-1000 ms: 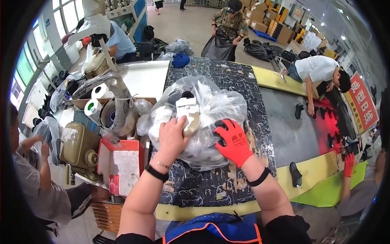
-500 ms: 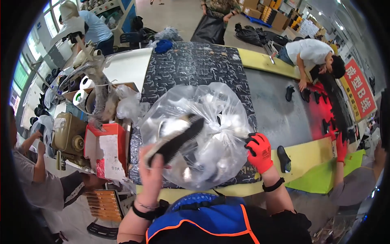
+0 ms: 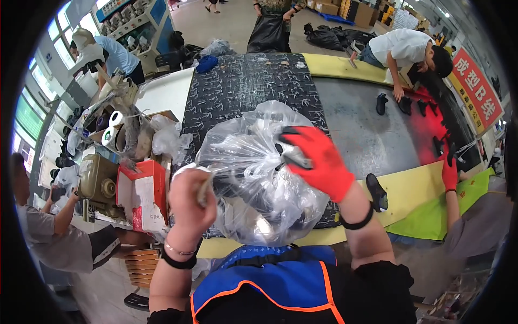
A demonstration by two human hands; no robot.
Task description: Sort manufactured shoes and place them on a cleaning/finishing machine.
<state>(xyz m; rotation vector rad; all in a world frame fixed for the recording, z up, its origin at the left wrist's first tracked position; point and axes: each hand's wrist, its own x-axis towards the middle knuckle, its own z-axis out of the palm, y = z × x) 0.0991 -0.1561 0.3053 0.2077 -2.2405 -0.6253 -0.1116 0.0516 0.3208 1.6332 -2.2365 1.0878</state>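
In front of me a big clear plastic bag (image 3: 243, 186) bulges with whitish contents, its top gathered near the middle. Left of it, my bare left hand (image 3: 191, 200) is raised and closed around a pale-edged thing (image 3: 204, 190), mostly hidden by the fingers; the half-second-old view shows it long, with a dark ribbed face. My right hand (image 3: 318, 159), in a red glove with dark fingertips, reaches over the gathered part of the bag, finger and thumb apart. Its fingertips are partly blurred. A dark shoe (image 3: 376, 193) lies right of the bag.
Under the bag is a black patterned table surface (image 3: 243, 75). To the left stand a red-and-white box (image 3: 143, 189) and a tan machine (image 3: 98, 181). More dark shoes (image 3: 381, 104) lie on the grey surface at right, where a person (image 3: 404, 54) leans in. Other people work around.
My left hand has turned and drawn the long dark-faced thing left, away from over the bag. My right hand has left the bag's right edge for its gathered middle.
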